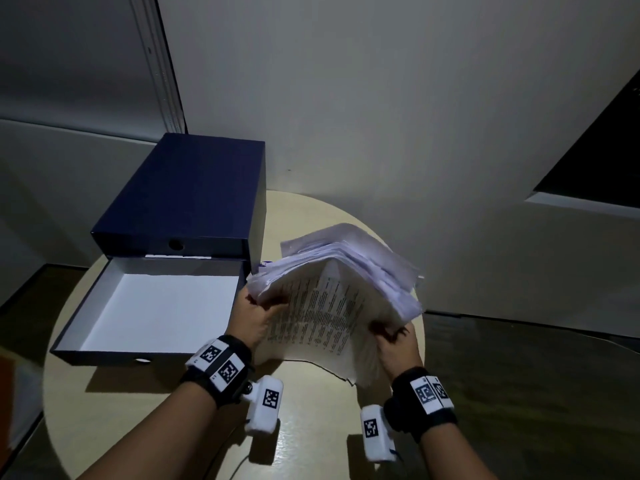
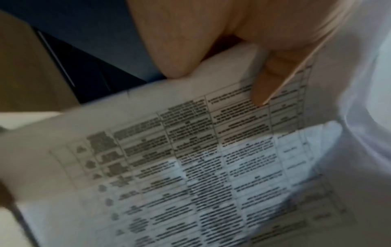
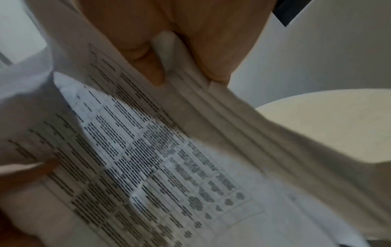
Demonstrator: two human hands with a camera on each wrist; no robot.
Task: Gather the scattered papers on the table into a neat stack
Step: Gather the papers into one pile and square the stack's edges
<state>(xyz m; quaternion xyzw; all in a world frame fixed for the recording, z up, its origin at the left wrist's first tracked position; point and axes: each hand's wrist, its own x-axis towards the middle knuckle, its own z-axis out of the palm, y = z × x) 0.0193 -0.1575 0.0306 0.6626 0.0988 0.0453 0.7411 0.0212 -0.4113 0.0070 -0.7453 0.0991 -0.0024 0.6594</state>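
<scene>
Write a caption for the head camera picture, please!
Both hands hold a messy stack of papers above the table.

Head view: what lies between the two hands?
Only the bundle of papers spans from the left hand to the right hand; each hand grips one side, as the head view shows.

Both arms are bare, with no sleeves. Each wrist wears a wide black band. On the band of the left hand (image 1: 254, 315) sit white blocks with black-and-white square patterns, like little mazes. The band by the right hand (image 1: 398, 348) has the same kind of white blocks with patterns. A small white box hangs under each wrist, and each box shows one more square pattern. A thin cable runs from the left box. A bit of blue shows at the bottom of the right box.
</scene>
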